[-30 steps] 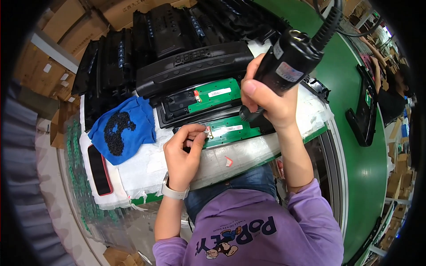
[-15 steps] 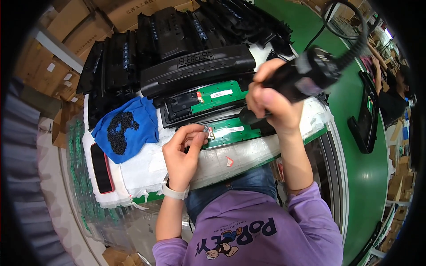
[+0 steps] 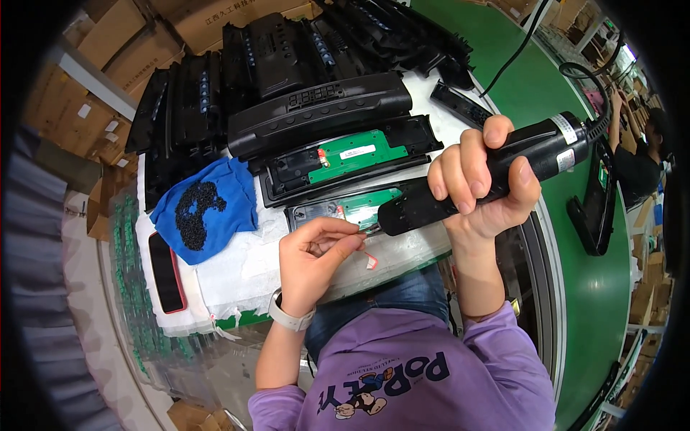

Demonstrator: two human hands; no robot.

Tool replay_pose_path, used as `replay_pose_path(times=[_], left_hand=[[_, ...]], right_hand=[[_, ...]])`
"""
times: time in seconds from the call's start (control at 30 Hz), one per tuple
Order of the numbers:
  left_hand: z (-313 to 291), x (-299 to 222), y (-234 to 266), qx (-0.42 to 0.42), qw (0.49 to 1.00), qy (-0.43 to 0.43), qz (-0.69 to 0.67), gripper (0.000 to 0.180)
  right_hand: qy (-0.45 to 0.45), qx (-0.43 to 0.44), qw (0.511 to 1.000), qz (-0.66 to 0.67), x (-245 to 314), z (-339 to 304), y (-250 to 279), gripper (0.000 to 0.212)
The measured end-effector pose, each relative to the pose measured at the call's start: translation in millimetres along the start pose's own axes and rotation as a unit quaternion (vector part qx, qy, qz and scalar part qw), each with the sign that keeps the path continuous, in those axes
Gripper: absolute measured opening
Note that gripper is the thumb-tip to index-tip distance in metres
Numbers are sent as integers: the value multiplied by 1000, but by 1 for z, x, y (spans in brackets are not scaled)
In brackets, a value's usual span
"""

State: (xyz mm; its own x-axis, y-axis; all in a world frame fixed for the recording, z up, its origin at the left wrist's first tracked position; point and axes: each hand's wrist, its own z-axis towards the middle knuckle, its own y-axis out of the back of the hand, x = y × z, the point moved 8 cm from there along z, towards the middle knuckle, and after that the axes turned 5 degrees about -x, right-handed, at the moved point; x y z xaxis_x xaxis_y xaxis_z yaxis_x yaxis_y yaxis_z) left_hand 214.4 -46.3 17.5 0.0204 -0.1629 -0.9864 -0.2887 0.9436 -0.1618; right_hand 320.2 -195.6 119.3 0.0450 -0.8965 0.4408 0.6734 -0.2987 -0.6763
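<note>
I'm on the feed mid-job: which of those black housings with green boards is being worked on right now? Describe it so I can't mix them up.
Start at the white padded bench top before the person. Two open black trays with green boards lie side by side; take the near housing, closest to the person's body. The right hand tips the black electric screwdriver onto it, and the left hand pinches at its edge.

- Electric screwdriver (image 3: 496, 172): black, cylindrical, corded, lying nearly level, tip at the near tray.
- Black tray (image 3: 345, 208): open, holding a green circuit board (image 3: 370, 203).

Single head-worn fisheye view, steeply downward, close above the white-padded workbench (image 3: 237, 276)
</note>
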Motion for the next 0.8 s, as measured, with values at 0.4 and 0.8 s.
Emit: replay_pose_path(times=[0.4,0.8], left_hand=[[0,12,-6,14,1000,15,10,18],[-5,-22,-37,9,823,-321,468,42]], right_hand=[[-44,-63,997,-6,-9,-4,6,25],[-34,-12,981,-189,27,-1,20,26]])
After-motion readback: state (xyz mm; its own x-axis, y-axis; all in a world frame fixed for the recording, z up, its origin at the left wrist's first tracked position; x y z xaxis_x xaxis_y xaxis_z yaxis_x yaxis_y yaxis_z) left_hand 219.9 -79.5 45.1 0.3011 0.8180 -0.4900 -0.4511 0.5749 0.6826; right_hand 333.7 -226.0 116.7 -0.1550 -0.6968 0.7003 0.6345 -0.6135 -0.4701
